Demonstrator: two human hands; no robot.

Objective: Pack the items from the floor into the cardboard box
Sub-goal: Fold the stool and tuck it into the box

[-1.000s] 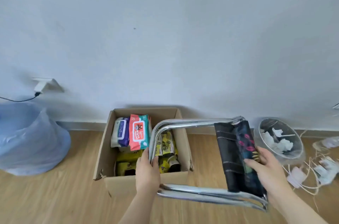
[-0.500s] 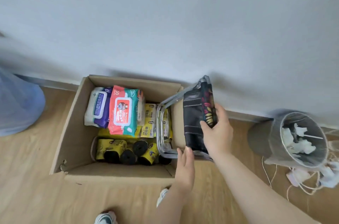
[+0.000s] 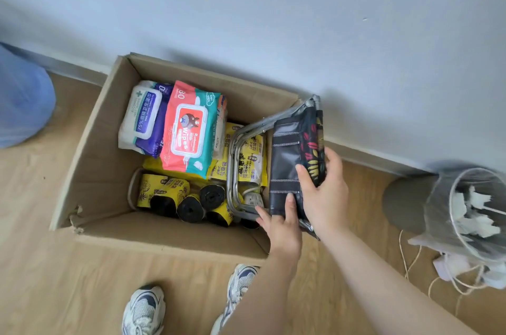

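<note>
An open cardboard box (image 3: 90, 170) stands on the wooden floor against the wall. Inside lie two wipes packs (image 3: 189, 129), yellow bag packets (image 3: 250, 159) and black rolls in yellow wrappers (image 3: 189, 207). A folded stool (image 3: 284, 159), chrome tubes with black patterned fabric, stands on edge in the box's right end. My right hand (image 3: 323, 192) grips the fabric seat from the right. My left hand (image 3: 282, 227) holds the stool's near lower corner, fingers on the fabric and tube.
A grey waste bin (image 3: 410, 203) with a clear liner and white paper stands to the right by the wall. White cords and plugs (image 3: 449, 266) lie beside it. A blue bag (image 3: 22, 99) sits at the left. My two sneakers (image 3: 142, 310) stand in front of the box.
The stool has gone from flat above the box to standing on edge inside its right end. Both hands followed it down, and the view has tilted down over the box.
</note>
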